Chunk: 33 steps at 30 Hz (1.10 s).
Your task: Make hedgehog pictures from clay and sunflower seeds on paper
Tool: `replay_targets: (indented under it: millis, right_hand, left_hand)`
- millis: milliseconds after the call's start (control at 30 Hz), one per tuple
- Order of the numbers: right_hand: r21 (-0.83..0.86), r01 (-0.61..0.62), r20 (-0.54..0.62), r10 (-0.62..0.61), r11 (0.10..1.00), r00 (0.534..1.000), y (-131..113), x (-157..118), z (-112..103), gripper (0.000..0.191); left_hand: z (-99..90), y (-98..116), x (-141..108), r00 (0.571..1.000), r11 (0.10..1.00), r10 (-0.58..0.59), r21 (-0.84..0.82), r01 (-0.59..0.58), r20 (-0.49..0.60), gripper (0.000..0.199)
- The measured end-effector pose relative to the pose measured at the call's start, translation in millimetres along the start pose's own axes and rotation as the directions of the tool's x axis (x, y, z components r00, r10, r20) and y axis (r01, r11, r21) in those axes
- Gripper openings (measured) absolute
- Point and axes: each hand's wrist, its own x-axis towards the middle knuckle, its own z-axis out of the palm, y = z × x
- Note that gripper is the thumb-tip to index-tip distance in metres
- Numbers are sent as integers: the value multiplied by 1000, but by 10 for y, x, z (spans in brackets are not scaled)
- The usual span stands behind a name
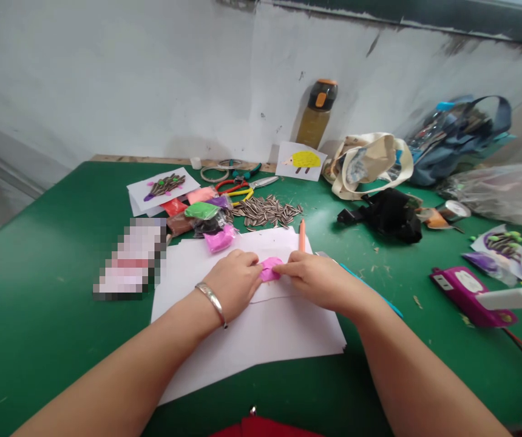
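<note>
Fingers of the left hand (232,282) and right hand (320,280) are pinching in on a small wad of pink modeling clay (270,269) on white paper (247,340). Only that bit's down so far; most of the sheet's bare, and the sunflower seeds (265,211) and clay packets (220,238) sit untouched up the table.

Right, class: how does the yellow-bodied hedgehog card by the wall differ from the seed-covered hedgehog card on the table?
The yellow-bodied hedgehog card leans upright near the wall, while the seed-covered hedgehog card lies flat on other paper. The first has a smooth yellow body; the second has striped sunflower seeds with green dabs and purple at its snout end. Both are white cards, with hedgehogs facing left.
</note>
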Motion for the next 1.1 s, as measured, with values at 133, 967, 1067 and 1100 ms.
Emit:
replay_targets:
  millis: [133,967,1067,1100]
  right_hand:
    - [6,4,-25,-4,1000,1000,-60,17,29,51]
    - [-192,-31,23,37,981,999,-103,15,-7,42]
    - [-155,-19,28,23,988,999,-77,-27,-34,42]
    - [-141,-18,23,21,990,1000,-71,-36,-37,43]
  left_hand:
    - [-3,-26,3,1000,999,9,-32,-9,2,25]
    - [19,-29,16,999,998,31,-46,-33,-28,23]
    - [14,-28,13,999,997,42,-61,-43,-23,22]
    - [11,-29,11,999,997,41,-70,-43,-26,22]
